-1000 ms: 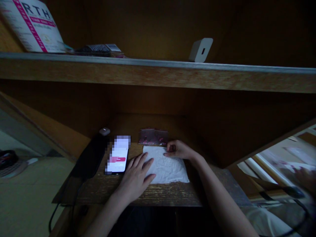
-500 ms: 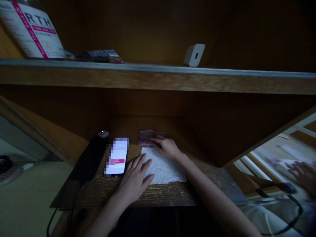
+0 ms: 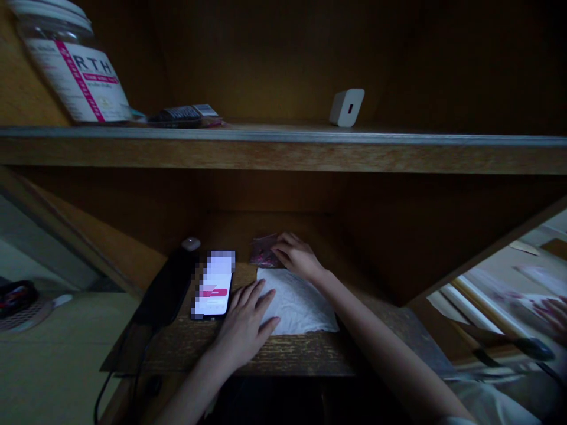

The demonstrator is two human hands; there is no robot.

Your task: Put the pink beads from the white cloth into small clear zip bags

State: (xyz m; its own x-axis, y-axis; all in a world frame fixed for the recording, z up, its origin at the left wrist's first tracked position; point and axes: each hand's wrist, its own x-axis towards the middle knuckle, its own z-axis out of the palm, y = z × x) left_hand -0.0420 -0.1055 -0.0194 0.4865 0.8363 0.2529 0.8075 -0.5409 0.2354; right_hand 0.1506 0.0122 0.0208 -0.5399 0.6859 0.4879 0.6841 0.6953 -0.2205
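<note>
My left hand (image 3: 245, 321) lies flat with its fingers apart, across the left edge of a white cloth or tissue (image 3: 305, 304) on the wooden board. Beyond the cloth lies a small clear plastic bag (image 3: 262, 252) with tiny pink-red bits in it. My right hand (image 3: 299, 257) reaches over the cloth's far side, fingers curled and pinched at the bag's right edge. The fingertips hide that part of the bag. A phone (image 3: 215, 289) with a lit screen is just left of my left hand.
A black pouch-like item (image 3: 163, 289) with cables lies left of the phone, a small pale object (image 3: 191, 243) behind it. Above, the shelf (image 3: 283, 154) bears a labelled jar (image 3: 82, 77), a dark packet (image 3: 181, 116) and a white charger (image 3: 346, 108). At right, another person's hand (image 3: 551, 313) shows.
My right hand's fingers have drawn in from a flatter pose to a pinch at the bag's edge. My left hand stays on the cloth. The view has tilted up slightly, showing the jar's lid.
</note>
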